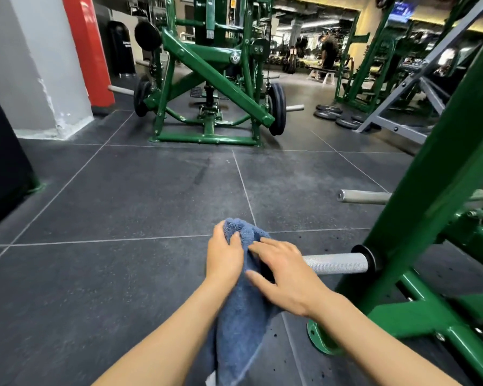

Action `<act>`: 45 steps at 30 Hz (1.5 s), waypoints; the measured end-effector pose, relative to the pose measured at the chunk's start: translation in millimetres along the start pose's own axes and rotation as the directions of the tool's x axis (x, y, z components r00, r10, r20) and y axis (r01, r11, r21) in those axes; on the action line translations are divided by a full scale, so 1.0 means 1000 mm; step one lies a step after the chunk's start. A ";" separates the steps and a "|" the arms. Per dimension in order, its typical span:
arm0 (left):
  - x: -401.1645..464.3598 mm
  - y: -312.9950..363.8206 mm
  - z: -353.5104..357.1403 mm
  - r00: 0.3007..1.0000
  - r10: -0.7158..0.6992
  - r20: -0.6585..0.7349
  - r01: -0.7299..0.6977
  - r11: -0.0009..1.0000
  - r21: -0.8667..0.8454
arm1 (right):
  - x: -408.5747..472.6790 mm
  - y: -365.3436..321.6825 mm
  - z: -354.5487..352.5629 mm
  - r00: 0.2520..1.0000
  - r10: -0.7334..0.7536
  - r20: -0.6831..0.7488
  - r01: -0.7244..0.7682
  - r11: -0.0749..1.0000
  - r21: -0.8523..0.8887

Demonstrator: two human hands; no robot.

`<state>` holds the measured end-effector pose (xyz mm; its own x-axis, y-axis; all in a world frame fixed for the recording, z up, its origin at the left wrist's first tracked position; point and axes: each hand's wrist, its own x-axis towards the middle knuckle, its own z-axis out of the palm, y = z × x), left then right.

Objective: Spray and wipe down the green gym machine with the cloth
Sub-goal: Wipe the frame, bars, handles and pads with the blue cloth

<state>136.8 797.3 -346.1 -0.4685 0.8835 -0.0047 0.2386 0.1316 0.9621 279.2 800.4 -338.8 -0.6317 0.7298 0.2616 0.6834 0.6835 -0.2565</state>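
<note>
A blue terry cloth [241, 310] hangs between my two hands in the lower middle of the view. My left hand [224, 256] grips its bunched top, thumb curled into the folds. My right hand [283, 273] lies against the cloth's right side with fingers spread and fairly straight. Just right of my hands, a knurled silver weight peg [336, 263] sticks out from the slanted post of the green gym machine [430, 215]. The cloth is close to the peg's free end; I cannot tell whether they touch. No spray bottle shows.
A second silver peg [364, 196] juts left higher on the same post. Another green plate-loaded machine [209, 87] stands ahead, with loose weight plates [338, 118] on the floor to its right. A grey and red pillar [48, 62] stands at left. Dark rubber tiles [129, 201] cover the floor.
</note>
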 end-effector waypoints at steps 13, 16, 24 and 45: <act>-0.026 -0.010 0.075 0.948 0.210 0.241 -0.319 0.649 0.691 | -0.015 0.091 0.024 0.913 0.377 -0.154 -0.406 0.820 -0.404; -0.018 -0.010 0.081 0.976 0.138 0.171 -0.218 0.713 0.666 | -0.016 0.096 0.029 0.912 0.328 -0.248 -0.404 0.827 -0.391; -0.034 -0.032 0.065 0.954 -0.196 0.226 0.124 0.947 0.297 | -0.015 0.092 0.028 0.904 0.338 -0.261 -0.422 0.803 -0.421; -0.020 0.042 0.110 0.770 0.386 0.508 -0.623 0.284 0.729 | -0.042 0.110 0.010 0.836 0.504 -0.215 -0.390 0.823 0.414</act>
<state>250.1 834.7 -335.7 0.1638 0.9594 0.2296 0.9796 -0.1857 0.0771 377.3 845.4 -387.4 -0.1050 0.9515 0.2892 0.6571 0.2847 -0.6980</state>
